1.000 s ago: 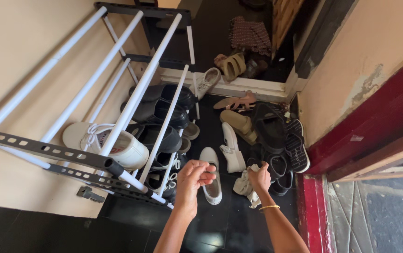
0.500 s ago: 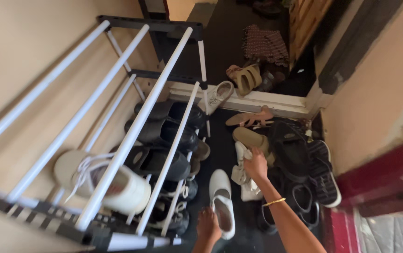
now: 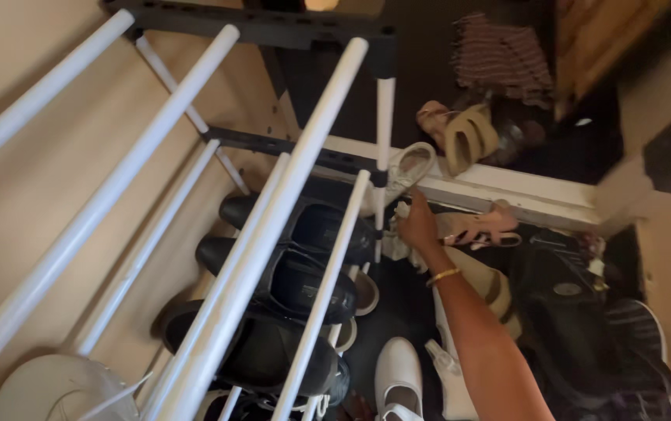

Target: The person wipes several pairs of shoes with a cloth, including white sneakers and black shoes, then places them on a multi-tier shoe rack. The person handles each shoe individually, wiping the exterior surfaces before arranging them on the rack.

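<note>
Behind the rack post (image 3: 383, 168), right hand (image 3: 417, 226) half-hides a white cloth (image 3: 395, 243).

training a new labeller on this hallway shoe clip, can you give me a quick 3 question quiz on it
1. True or false: the right hand reaches toward the far end of the shoe rack, near the white sneaker on the white door sill.
2. Multiple choice: what is worn on the right wrist? A) a watch B) a gold bangle C) a glove
3. What colour are the shoes lined up on the rack's lower shelf?

Key
1. True. The hand also grips something pale, too blurred to identify.
2. B
3. Black.
</note>
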